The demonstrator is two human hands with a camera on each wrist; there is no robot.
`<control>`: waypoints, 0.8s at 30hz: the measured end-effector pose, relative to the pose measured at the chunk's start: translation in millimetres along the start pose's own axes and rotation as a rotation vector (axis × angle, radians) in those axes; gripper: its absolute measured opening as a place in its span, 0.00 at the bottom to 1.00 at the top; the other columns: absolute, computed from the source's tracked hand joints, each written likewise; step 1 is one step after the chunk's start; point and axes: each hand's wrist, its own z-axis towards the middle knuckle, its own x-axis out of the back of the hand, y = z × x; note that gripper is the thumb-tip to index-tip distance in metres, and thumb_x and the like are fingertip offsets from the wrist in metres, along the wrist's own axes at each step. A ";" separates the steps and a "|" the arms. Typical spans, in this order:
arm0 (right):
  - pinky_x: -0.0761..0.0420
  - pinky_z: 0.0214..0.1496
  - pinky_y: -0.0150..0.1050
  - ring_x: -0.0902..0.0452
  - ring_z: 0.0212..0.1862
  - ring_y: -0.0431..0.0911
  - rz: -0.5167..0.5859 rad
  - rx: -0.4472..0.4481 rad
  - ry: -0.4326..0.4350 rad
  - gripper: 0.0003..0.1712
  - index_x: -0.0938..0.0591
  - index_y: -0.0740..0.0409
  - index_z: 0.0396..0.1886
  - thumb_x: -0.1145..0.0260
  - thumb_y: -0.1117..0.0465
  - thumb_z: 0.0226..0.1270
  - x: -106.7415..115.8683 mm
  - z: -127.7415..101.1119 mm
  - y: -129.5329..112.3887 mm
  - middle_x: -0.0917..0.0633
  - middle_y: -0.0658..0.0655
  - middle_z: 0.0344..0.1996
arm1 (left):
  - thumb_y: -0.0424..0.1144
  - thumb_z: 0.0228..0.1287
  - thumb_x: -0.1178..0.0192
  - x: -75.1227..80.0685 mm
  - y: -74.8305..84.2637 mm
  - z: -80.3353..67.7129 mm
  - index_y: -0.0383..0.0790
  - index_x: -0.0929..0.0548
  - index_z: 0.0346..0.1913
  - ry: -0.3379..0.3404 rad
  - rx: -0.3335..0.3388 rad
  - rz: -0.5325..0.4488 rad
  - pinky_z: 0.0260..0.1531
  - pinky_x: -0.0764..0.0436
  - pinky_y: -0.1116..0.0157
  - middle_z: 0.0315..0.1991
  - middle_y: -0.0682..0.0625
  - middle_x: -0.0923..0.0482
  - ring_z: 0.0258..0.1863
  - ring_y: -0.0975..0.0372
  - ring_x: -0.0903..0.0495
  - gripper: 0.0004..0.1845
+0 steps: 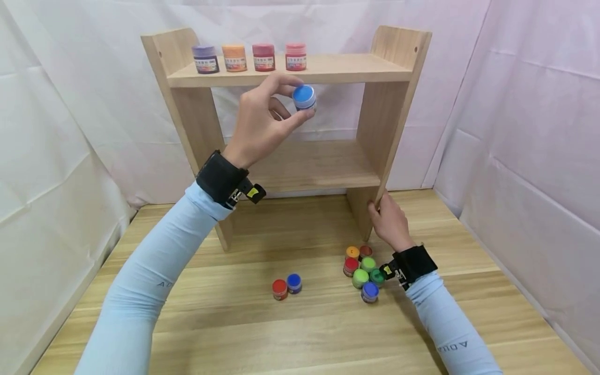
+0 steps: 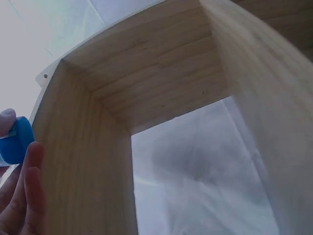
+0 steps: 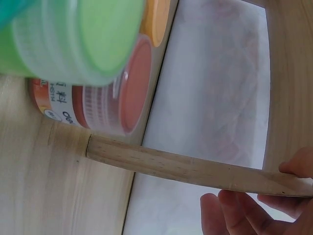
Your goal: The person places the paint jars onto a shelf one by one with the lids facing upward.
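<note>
Nearest: smooth wood-grain tabletop, and light-blue stretch-fabric sleeves ending at black wristbands. Just right of centre, a small round red-lidded plastic jar stands beside a matching blue-lidded one.

Farther right: cluster of seven squat cylindrical plastic jars; lids blue, dark green, light green (two), red, orange, reddish brown. Right wrist view shows ribbed, translucent lid rims.

Beyond the cluster, right hand grips the front edge of the right side panel of a pale wooden open shelf unit, thumb and fingers on opposite faces.

Left hand pinches a light-blue-lidded cylindrical plastic jar between thumb and fingers; jar tilted, appearing just below the upper board's front edge.

On the upper board, a row of four labelled cylindrical jars, left to right: purple, orange, crimson, pinkish red.

Farthest: creased white cloth.
</note>
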 end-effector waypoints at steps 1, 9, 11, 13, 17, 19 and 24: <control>0.16 0.47 0.64 0.17 0.58 0.67 0.002 0.002 0.001 0.32 0.38 0.63 0.77 0.52 0.52 0.82 -0.2 0.1 -0.1 0.23 0.72 0.66 | 0.45 0.63 0.27 0.6 2.5 1.5 0.35 0.20 0.57 0.004 -0.008 0.002 0.35 0.20 0.73 0.50 0.45 0.12 0.25 0.64 0.18 0.25; 0.16 0.48 0.64 0.17 0.58 0.68 0.003 0.012 0.007 0.32 0.38 0.64 0.77 0.52 0.53 0.82 -0.6 1.5 -2.6 0.23 0.72 0.65 | 0.46 0.65 0.28 5.6 22.0 21.8 0.34 0.20 0.59 0.025 -0.078 0.061 0.37 0.21 0.76 0.54 0.45 0.12 0.25 0.61 0.18 0.26; 0.16 0.48 0.64 0.17 0.58 0.68 0.009 0.011 0.004 0.32 0.38 0.64 0.77 0.52 0.53 0.82 -0.9 1.8 -2.9 0.23 0.73 0.66 | 0.47 0.66 0.29 5.8 25.2 28.7 0.34 0.20 0.60 0.029 -0.087 0.086 0.37 0.21 0.76 0.54 0.45 0.13 0.25 0.61 0.18 0.26; 0.16 0.47 0.64 0.17 0.58 0.68 0.014 0.009 0.002 0.32 0.39 0.63 0.78 0.52 0.53 0.82 -1.3 1.8 -3.0 0.23 0.72 0.66 | 0.48 0.67 0.31 5.7 27.7 34.9 0.35 0.21 0.61 0.021 -0.086 0.133 0.38 0.20 0.76 0.54 0.45 0.13 0.26 0.61 0.17 0.26; 0.15 0.47 0.63 0.17 0.58 0.67 0.016 0.006 -0.003 0.32 0.39 0.62 0.78 0.52 0.53 0.82 -2.7 1.3 -3.8 0.23 0.72 0.66 | 0.51 0.68 0.32 4.4 30.2 44.6 0.36 0.20 0.62 0.003 -0.087 0.250 0.42 0.19 0.70 0.54 0.44 0.12 0.36 0.59 0.13 0.27; 0.15 0.48 0.63 0.17 0.58 0.67 0.018 0.008 -0.004 0.32 0.38 0.62 0.78 0.52 0.53 0.81 -3.1 1.1 -4.6 0.23 0.72 0.66 | 0.52 0.69 0.33 3.8 31.3 48.1 0.37 0.21 0.63 -0.023 -0.058 0.308 0.46 0.19 0.67 0.55 0.45 0.12 0.44 0.58 0.13 0.27; 0.15 0.48 0.63 0.17 0.58 0.67 0.021 0.010 -0.004 0.32 0.38 0.62 0.78 0.52 0.53 0.81 -2.7 1.4 -5.5 0.23 0.72 0.66 | 0.52 0.70 0.35 2.4 34.4 53.0 0.40 0.21 0.65 -0.069 0.006 0.379 0.45 0.25 0.68 0.59 0.46 0.14 0.49 0.57 0.17 0.27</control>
